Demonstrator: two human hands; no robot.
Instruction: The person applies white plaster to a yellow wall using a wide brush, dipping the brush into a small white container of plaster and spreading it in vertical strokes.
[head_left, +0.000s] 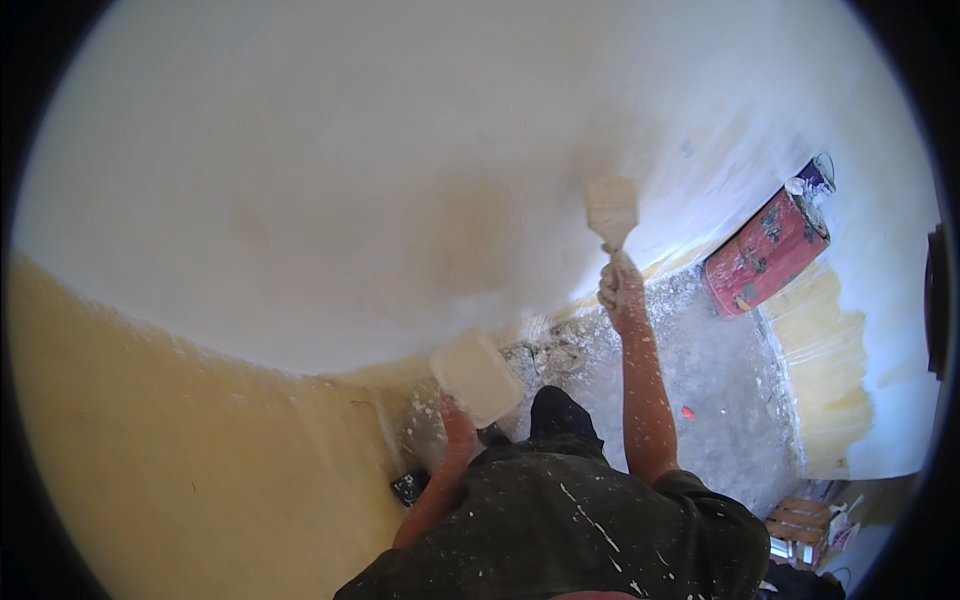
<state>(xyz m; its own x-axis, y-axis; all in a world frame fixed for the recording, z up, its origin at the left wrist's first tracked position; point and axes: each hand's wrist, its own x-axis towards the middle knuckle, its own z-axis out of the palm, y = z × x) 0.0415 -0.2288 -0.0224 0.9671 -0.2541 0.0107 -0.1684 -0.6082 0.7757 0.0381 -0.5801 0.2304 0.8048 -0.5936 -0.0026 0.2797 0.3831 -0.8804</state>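
Note:
My right hand [618,280], speckled with white paint, grips the handle of a wide, pale brush [612,205] raised at the wall's white-coated part [400,120]; I cannot tell whether the bristles touch it. Low in the middle, my left hand [455,415] holds a cream, square-cornered plastic container [473,372] by its side, just below the white coat. The wall to my left has a bare yellow area [170,430].
A red drum with printed patches [760,255] and a purple bucket [815,175] stand along the wall at right. A wooden crate [798,520] is at lower right. The dusty floor [715,390] holds debris and a small red scrap [688,412].

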